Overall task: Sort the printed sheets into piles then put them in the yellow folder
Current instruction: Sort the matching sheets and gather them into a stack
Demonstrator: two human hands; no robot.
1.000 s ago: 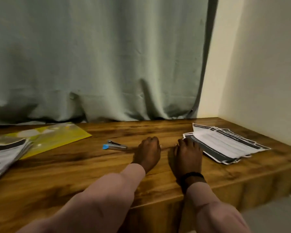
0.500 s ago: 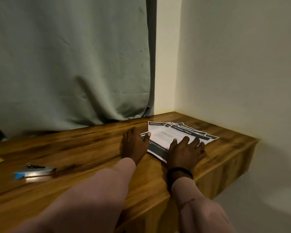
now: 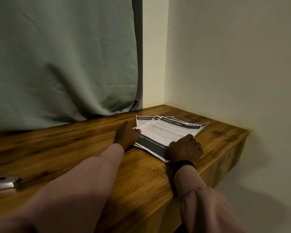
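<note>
Here both hands press the fanned printed sheets [image 3: 168, 132] on the table [image 3: 84, 148]: left hand [image 3: 127, 136] flat at the pile's edge, right hand [image 3: 185, 148] with curled fingers on its near corner; whether either actually pinches paper, I cannot tell.

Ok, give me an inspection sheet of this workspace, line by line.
Surface: wooden desk, set into a wall corner.
Job's things: printed sheets, fanned loosely near the right end, top one headed DRESSING TABLE; yellow folder not in view.
Clutter: metal stapler, cut off at the left edge.
Hands: left hand rests at the sheets' left edge; right hand lies on their near corner, black wristband on the wrist.
Cables: nothing seen.
Surroundings: grey-green curtain behind, cream wall to the right.
</note>
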